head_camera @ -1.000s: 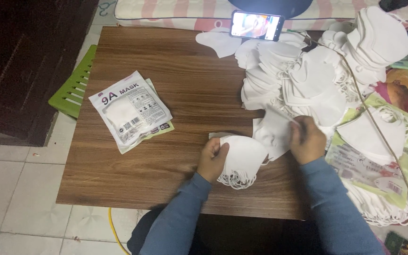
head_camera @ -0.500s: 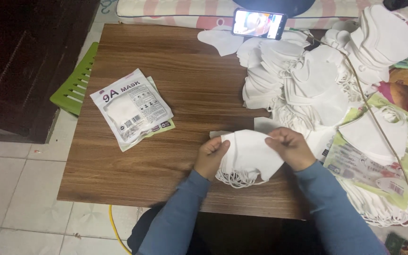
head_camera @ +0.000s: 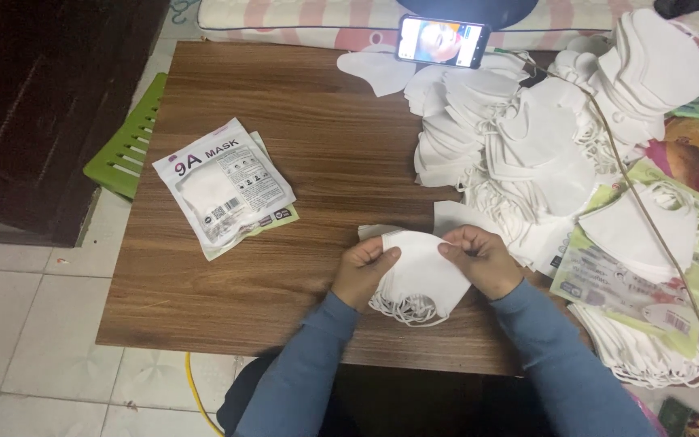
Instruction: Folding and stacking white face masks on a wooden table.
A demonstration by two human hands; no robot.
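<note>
Both hands clamp a small stack of white masks (head_camera: pixel 421 271): left hand (head_camera: pixel 363 271) one end, right hand (head_camera: pixel 479 257) the other. Soft, light, floppy, probably; pinching the edges, clear of the dangling ear loops (head_camera: pixel 406 309), looks safest.

We see the packets (head_camera: pixel 224 190) left of the mask stack (head_camera: pixel 418 275), the heap (head_camera: pixel 527 146) behind it (phone (head_camera: pixel 443 40) farthest), all on the table (head_camera: pixel 301 113).
</note>
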